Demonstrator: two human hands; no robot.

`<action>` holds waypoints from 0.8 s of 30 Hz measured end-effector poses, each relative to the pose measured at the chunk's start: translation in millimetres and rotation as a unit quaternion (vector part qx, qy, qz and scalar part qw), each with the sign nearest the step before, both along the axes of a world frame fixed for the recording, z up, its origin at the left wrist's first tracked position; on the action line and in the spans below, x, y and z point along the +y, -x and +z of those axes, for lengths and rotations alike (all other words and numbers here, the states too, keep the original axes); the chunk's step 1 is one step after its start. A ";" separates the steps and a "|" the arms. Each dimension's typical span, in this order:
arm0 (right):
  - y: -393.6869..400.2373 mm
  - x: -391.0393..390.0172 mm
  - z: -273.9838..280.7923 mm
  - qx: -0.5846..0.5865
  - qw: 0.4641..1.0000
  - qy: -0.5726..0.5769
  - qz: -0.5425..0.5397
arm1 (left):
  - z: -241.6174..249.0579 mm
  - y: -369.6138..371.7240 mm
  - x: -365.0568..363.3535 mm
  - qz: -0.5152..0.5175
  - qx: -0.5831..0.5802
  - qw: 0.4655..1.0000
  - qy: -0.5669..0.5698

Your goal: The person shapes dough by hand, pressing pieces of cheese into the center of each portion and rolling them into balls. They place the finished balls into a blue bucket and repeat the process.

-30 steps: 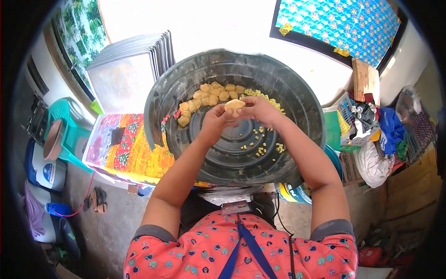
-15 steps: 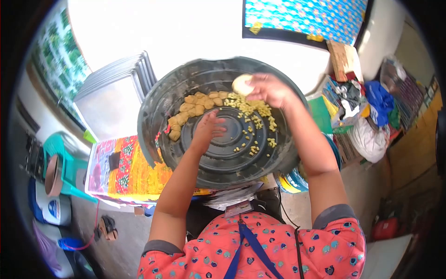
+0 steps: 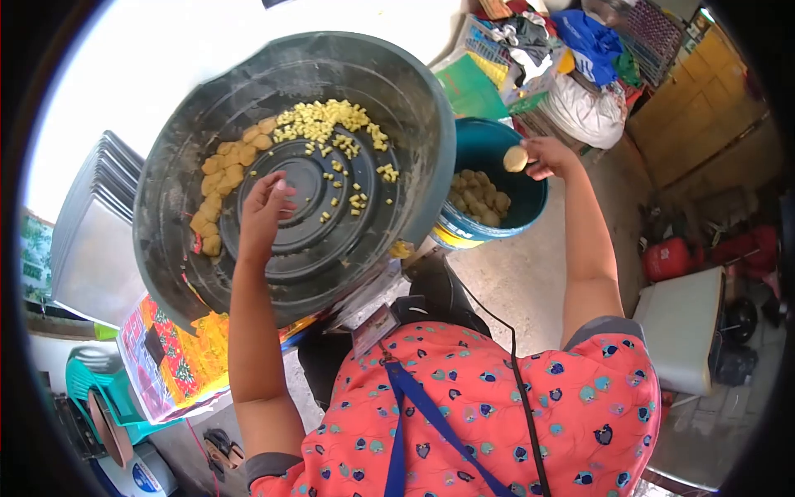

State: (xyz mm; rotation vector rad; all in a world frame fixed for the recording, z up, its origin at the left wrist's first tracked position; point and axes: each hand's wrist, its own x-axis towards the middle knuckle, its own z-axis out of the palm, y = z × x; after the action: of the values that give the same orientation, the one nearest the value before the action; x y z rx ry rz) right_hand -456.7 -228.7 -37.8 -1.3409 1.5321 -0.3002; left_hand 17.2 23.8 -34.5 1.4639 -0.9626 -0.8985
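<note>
My right hand (image 3: 548,157) pinches a round, pale dough ball (image 3: 515,159) at the rim of a blue bucket (image 3: 523,217). Inside that bucket lies a heap of similar dough balls (image 3: 479,197). Over the big dark basin (image 3: 426,103) hovers my left hand (image 3: 263,215), its fingers loosely spread and holding nothing. Brown filling lumps (image 3: 228,170) sit in a curved row along the basin's left wall. Small yellow cubes (image 3: 319,123) are piled at its far side, with some scattered across the floor of the basin.
Metal trays (image 3: 103,228) lean together at the left. A bright patterned cloth (image 3: 186,348) covers the surface under the basin. Beyond the bucket are a white sack (image 3: 584,112) and piled clothes. A green chair (image 3: 103,389) stands at lower left.
The view has swung to the right. My right hand has carried the dough ball from above the basin to the bucket. The left hand stays over the basin.
</note>
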 end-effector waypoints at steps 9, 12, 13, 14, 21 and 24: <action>11.2 -34.0 -42.2 -0.002 0.981 0.175 -0.080 | -13.8 -7.6 0.5 0.052 -0.003 0.999 -0.002; -23.2 -30.2 -19.6 0.134 0.967 0.206 -0.073 | -32.1 -21.2 -1.5 0.077 -0.077 0.993 0.039; -23.5 -43.4 -30.4 0.219 0.942 0.252 -0.022 | -35.5 -26.5 -1.5 0.086 -0.109 0.989 0.055; -24.9 -55.4 -42.9 0.212 0.940 0.265 0.043 | -37.8 -32.7 -0.2 0.102 -0.120 0.987 0.031; -49.0 -89.2 -127.7 0.303 0.940 0.007 0.154 | -37.8 -24.9 -5.7 0.169 -0.231 0.953 0.099; -45.6 -108.1 -205.9 0.355 0.919 0.035 0.169 | -32.8 -23.2 -2.3 0.130 -0.242 0.957 0.090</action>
State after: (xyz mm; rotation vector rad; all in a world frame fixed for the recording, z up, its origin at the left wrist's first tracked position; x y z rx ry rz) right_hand -411.1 -336.7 -243.7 -1.8611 1.8254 0.4049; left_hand 40.4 21.4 -67.3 1.6383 -1.1358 -0.2507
